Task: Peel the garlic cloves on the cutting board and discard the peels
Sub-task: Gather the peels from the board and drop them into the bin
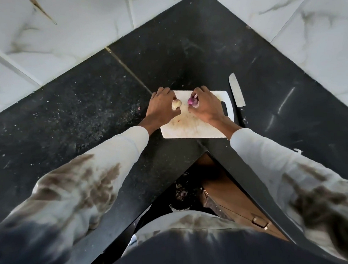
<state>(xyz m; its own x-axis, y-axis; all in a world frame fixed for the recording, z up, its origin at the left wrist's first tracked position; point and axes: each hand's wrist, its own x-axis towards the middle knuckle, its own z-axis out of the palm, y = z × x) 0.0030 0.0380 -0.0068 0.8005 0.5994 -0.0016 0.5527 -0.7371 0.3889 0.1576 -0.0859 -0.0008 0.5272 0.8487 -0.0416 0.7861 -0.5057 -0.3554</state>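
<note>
White marble-veined wall tiles (65,36) meet in a corner above the speckled black stone table (76,109); on it lies a stained white rectangular plastic cutting board (191,128), and just beside its right edge a steel-bladed knife with a dark handle (236,95); the left hand (161,108) curls its fingers around a pale cream garlic clove (176,104) over the board; the right hand (205,106) pinches a purple-skinned garlic clove (192,101) near it; the two cloves sit slightly apart.
</note>
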